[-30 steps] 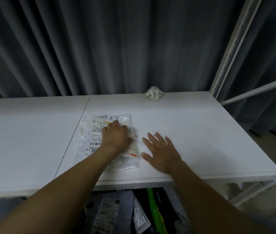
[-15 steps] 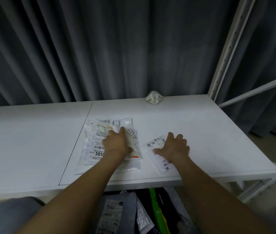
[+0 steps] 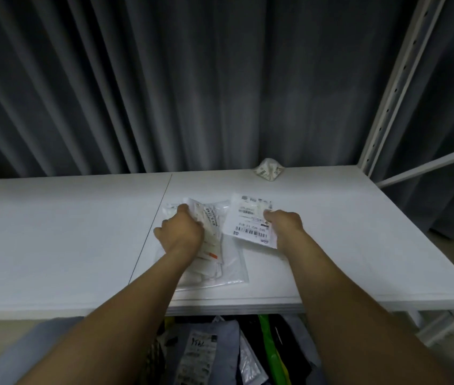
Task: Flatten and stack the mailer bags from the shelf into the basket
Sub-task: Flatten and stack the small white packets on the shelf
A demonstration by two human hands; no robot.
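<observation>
left hand (image 3: 181,234) – fingers curled over the top of the flattened pile (image 3: 228,269), gripping it on the shelf (image 3: 359,245) | right hand (image 3: 284,222) pinches the labelled mailer (image 3: 248,220) by its right edge | change: this mailer was pressed flat half a second ago, now lifted beside the pile – likely stacking next | crumpled mailer (image 3: 268,169) untouched at the shelf's back

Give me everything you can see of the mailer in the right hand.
The mailer bag is a thin white plastic pouch, nearly flat, face up, showing a printed label with barcodes. The right hand pinches its right edge. It lies askew over the white shelf, its left edge by the pile of mailers. Whether it is lifted or resting cannot be told.
</observation>
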